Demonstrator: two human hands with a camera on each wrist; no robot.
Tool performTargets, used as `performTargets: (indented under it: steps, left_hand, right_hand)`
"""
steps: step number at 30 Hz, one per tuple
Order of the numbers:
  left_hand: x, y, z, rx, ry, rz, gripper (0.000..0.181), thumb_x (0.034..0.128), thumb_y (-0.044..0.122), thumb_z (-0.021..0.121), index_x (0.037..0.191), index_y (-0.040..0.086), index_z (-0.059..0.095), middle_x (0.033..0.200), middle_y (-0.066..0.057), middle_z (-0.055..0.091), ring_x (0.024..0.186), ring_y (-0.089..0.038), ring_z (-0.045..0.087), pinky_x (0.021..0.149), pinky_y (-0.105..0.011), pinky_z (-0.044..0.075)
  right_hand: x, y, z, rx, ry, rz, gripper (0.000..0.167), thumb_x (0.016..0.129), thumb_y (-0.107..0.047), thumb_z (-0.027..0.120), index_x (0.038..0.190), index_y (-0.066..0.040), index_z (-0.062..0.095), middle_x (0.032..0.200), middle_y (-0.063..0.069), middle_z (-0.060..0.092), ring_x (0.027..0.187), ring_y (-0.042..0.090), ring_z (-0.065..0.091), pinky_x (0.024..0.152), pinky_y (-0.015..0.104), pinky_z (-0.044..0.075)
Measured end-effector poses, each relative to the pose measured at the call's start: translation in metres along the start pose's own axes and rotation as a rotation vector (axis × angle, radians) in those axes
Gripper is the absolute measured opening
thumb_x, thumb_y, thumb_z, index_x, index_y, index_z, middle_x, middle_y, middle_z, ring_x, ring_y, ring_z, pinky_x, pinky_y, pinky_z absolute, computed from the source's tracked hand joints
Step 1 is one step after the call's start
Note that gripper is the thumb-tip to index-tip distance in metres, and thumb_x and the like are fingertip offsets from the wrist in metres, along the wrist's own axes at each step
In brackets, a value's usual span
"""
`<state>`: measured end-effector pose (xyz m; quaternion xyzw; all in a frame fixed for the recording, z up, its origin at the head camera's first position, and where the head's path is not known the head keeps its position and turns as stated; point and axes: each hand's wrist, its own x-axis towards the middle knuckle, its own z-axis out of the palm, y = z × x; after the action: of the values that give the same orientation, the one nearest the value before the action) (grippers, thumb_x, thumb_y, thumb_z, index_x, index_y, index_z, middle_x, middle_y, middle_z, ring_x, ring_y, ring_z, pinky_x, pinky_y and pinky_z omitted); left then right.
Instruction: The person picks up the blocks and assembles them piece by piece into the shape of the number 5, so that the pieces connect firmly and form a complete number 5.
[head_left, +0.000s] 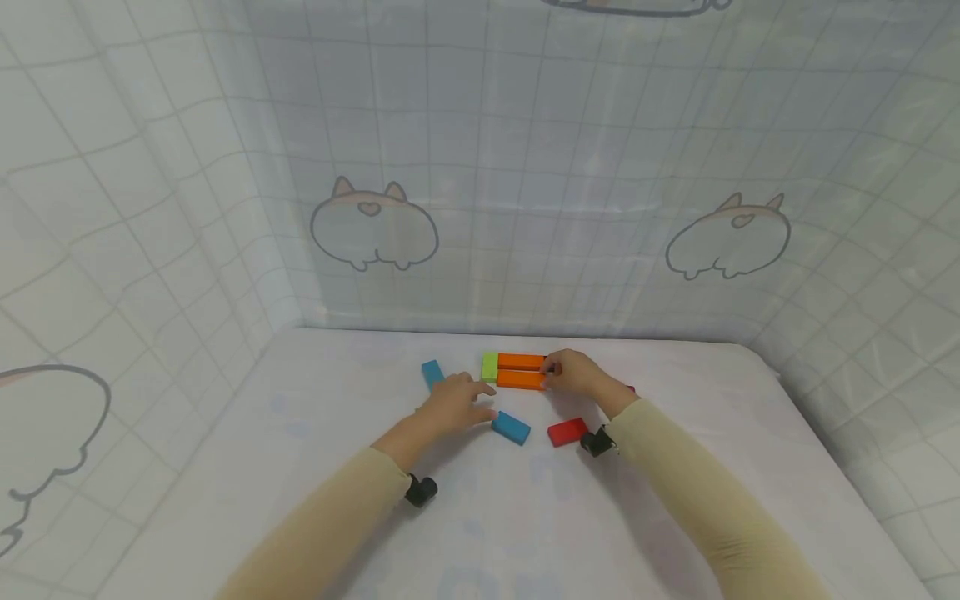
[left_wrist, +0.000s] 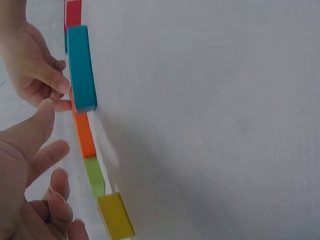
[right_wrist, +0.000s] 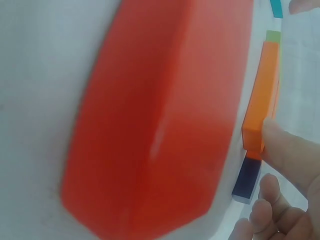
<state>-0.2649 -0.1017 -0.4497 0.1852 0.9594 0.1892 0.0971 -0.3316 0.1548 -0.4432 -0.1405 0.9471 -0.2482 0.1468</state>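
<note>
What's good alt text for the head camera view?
A person's right hand touches an orange block lying beside a second orange block and a green block. The left hand is between two blue blocks; a red block lies nearby.

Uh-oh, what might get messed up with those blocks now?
1. The right hand is at the right end of the two orange blocks, so a little bump might knock them crooked or push the green block at their left end.
2. The left hand has its thumb close to a blue block and might nudge it.
3. The red block lies near the right wrist's black camera, which could brush it.
</note>
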Motion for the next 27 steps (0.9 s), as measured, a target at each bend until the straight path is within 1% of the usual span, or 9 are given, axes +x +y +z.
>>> performTargets:
  steps: [4,6,8,12,13,16,22,25,27]
  left_hand:
    - [0.000,0.005,0.001,-0.024,-0.043,0.024,0.041,0.0908,0.041,0.074,0.128,0.023,0.070,0.103,-0.001,0.059,0.093,-0.018,0.053,0.080,-0.033,0.045]
    - [0.001,0.006,0.004,-0.026,-0.056,0.034,0.038,0.0905,0.039,0.075,0.126,0.025,0.071,0.104,0.000,0.059,0.094,-0.017,0.053,0.081,-0.033,0.045]
    - [0.002,0.006,0.006,-0.031,-0.064,0.049,0.035,0.0903,0.037,0.075,0.123,0.025,0.073,0.106,0.000,0.061,0.096,-0.017,0.054,0.083,-0.035,0.046]
    - [0.004,0.006,0.010,-0.056,-0.075,0.060,0.029,0.0903,0.034,0.076,0.118,0.027,0.075,0.108,0.002,0.061,0.101,-0.017,0.055,0.091,-0.040,0.044]
    - [0.004,0.006,0.010,-0.062,-0.076,0.062,0.027,0.0902,0.033,0.076,0.117,0.027,0.076,0.108,0.003,0.061,0.102,-0.017,0.055,0.092,-0.042,0.043]
    - [0.005,0.004,0.010,-0.071,-0.074,0.060,0.026,0.0898,0.033,0.076,0.115,0.027,0.076,0.106,0.003,0.060,0.101,-0.017,0.055,0.093,-0.042,0.043]
    - [0.004,0.000,0.006,-0.078,-0.063,0.047,0.026,0.0899,0.031,0.077,0.115,0.025,0.076,0.107,0.003,0.062,0.099,-0.016,0.054,0.092,-0.036,0.048]
    - [0.004,-0.003,0.004,-0.103,-0.050,0.041,0.027,0.0903,0.028,0.076,0.116,0.022,0.076,0.103,0.003,0.062,0.094,-0.016,0.054,0.087,-0.034,0.049]
    - [0.004,-0.006,0.003,-0.115,-0.041,0.036,0.027,0.0903,0.027,0.077,0.117,0.021,0.076,0.098,0.002,0.060,0.090,-0.016,0.053,0.081,-0.032,0.048]
  right_hand:
    - [0.001,0.000,0.001,-0.014,0.004,0.009,0.022,0.094,-0.018,0.071,0.114,-0.010,0.072,0.094,0.006,0.061,0.086,0.023,0.053,0.077,0.033,0.047]
    - [0.001,0.000,0.001,-0.014,0.004,0.014,0.021,0.094,-0.018,0.072,0.114,-0.010,0.072,0.094,0.006,0.061,0.086,0.023,0.053,0.077,0.034,0.048]
    - [0.001,0.000,0.001,-0.013,0.005,0.014,0.021,0.094,-0.017,0.072,0.113,-0.010,0.072,0.094,0.006,0.061,0.086,0.024,0.054,0.078,0.034,0.048]
    - [0.000,0.000,0.002,-0.006,0.006,0.017,0.019,0.094,-0.018,0.072,0.112,-0.011,0.072,0.092,0.006,0.061,0.085,0.023,0.054,0.078,0.033,0.048]
    - [0.000,0.000,0.002,-0.003,0.004,0.017,0.019,0.094,-0.018,0.072,0.112,-0.011,0.072,0.092,0.006,0.061,0.085,0.023,0.054,0.077,0.033,0.048]
    - [-0.001,-0.001,0.002,0.005,0.000,0.016,0.019,0.094,-0.018,0.072,0.112,-0.011,0.072,0.092,0.005,0.060,0.085,0.023,0.053,0.076,0.033,0.046]
    - [-0.004,-0.003,0.001,0.015,-0.006,0.034,0.021,0.094,-0.019,0.072,0.113,-0.012,0.072,0.094,0.006,0.059,0.087,0.024,0.052,0.076,0.034,0.045]
    - [-0.004,-0.001,0.002,0.012,-0.008,0.049,0.021,0.094,-0.020,0.072,0.114,-0.013,0.072,0.097,0.006,0.059,0.090,0.024,0.052,0.079,0.034,0.046]
    - [-0.003,0.000,0.002,0.006,-0.008,0.052,0.021,0.094,-0.020,0.073,0.114,-0.014,0.072,0.098,0.006,0.059,0.092,0.024,0.052,0.082,0.035,0.047]
